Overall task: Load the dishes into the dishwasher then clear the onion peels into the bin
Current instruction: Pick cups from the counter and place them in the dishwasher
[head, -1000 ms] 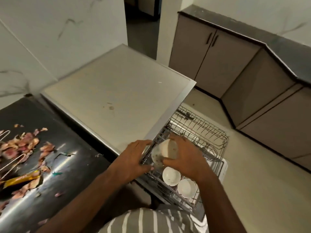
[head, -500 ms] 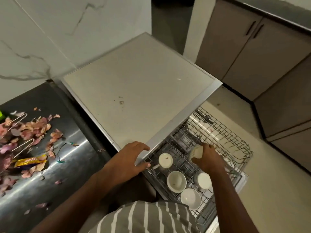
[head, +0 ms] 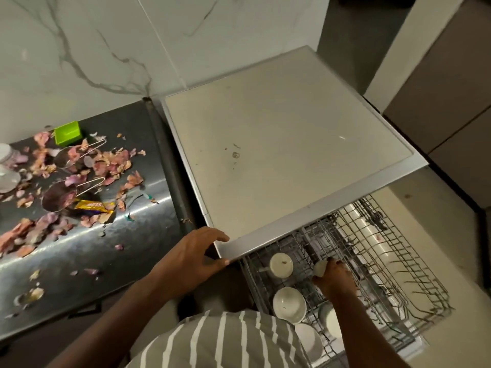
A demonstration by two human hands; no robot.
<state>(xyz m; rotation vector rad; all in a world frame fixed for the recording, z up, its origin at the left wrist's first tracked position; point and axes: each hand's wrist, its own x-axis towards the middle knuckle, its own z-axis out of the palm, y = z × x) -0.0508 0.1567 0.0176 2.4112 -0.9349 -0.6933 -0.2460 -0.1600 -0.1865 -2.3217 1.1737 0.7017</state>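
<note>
The dishwasher's wire rack (head: 377, 261) is pulled out at the lower right, under the grey dishwasher top (head: 279, 155). My right hand (head: 333, 277) grips a small white cup (head: 319, 268) low in the rack. An upturned white cup (head: 281, 264) stands to its left, and white bowls (head: 289, 304) sit nearer to me. My left hand (head: 196, 252) rests on the front corner of the dishwasher top, fingers spread. Pink onion peels (head: 79, 166) lie scattered over the dark steel counter (head: 106, 248) at the left.
Two metal strainers (head: 58, 197) with wire handles, a yellow wrapper (head: 93, 206) and a green box (head: 67, 132) lie among the peels. White dishes (head: 6, 168) sit at the left edge. Brown cabinets (head: 451, 88) stand at the right, above a tiled floor.
My right hand has moved the cup from in front of me down and deeper into the rack. The view has swung left, showing more of the counter. My left hand stayed at the corner.
</note>
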